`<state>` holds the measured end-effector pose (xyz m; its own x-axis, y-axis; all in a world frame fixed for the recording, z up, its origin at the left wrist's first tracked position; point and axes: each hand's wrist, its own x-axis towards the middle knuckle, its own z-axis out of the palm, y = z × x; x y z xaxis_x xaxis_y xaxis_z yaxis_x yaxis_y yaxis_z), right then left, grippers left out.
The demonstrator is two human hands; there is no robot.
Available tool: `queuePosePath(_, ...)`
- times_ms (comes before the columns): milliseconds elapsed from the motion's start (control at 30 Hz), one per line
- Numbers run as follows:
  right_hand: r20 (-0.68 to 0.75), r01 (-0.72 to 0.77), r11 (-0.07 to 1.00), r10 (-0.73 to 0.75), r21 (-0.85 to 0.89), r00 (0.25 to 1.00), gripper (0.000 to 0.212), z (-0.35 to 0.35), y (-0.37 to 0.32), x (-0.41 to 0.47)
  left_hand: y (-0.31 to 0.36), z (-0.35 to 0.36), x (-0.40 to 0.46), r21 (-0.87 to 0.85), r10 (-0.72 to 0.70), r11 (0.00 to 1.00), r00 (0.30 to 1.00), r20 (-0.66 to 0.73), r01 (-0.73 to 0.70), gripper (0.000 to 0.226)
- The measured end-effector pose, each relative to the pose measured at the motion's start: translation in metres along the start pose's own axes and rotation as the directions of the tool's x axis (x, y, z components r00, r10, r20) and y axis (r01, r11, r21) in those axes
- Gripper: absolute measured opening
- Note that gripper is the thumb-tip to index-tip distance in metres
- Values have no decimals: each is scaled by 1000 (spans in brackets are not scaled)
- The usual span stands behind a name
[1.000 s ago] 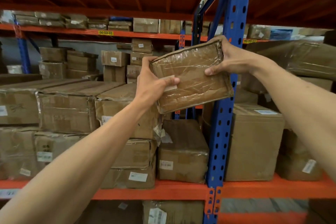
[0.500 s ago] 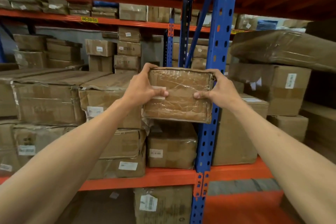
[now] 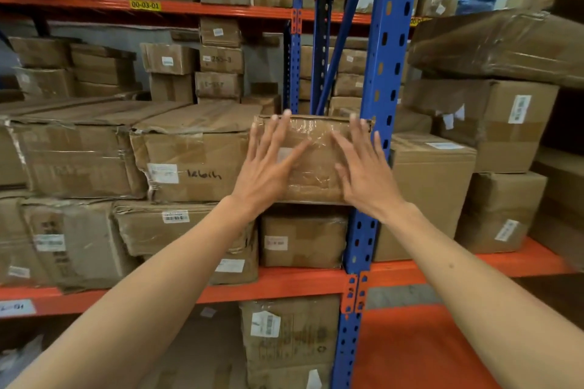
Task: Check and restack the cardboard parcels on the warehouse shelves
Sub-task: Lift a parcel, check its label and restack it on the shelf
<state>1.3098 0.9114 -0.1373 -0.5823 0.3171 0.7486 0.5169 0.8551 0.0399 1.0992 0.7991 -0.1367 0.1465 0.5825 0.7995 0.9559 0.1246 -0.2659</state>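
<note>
Where taped parcel (image 3: 311,161) sits atop lower carton (image 3: 303,240), just left of blue upright (image 3: 384,110): flush beside marked carton (image 3: 192,164) on orange shelf beam (image 3: 278,283). Left hand (image 3: 268,164) flat against parcel front, fingers (image 3: 264,139) spread, gripping nothing. Right hand (image 3: 363,167) likewise pressed to front face, fingers splayed, partly overlapping upright. Clear wrap over parcel wrinkled, glossy. Stacked cartons to either side.
</note>
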Motion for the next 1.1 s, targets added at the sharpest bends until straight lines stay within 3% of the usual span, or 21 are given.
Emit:
queuePosePath(67, 26, 72, 990, -69, -124, 997, 79, 23, -10, -7, -2, 15, -9, 63, 93, 993, 995, 26, -95, 65)
queuePosePath(267, -154, 23, 968, -64, -251, 986, 76, 55, -10, -8, 0, 31, -12, 88, 75, 994, 996, -41, -72, 72)
queuePosePath(600, -231, 46, 968, -105, -247, 967, 74, 122, 5, -34, 3, 92, -49, 149, 109, 985, 987, -119, -91, 66)
queuePosePath(900, -198, 49, 972, -96, -231, 976, 75, 157, 23, -31, 3, 125, -52, 212, 115, 972, 991, -67, -99, 67)
queuePosePath(1100, -179, 49, 978, -86, -203, 980, 76, 180, 31, -25, 6, 146, -51, 188, 23, 982, 1000, -10, -21, 69)
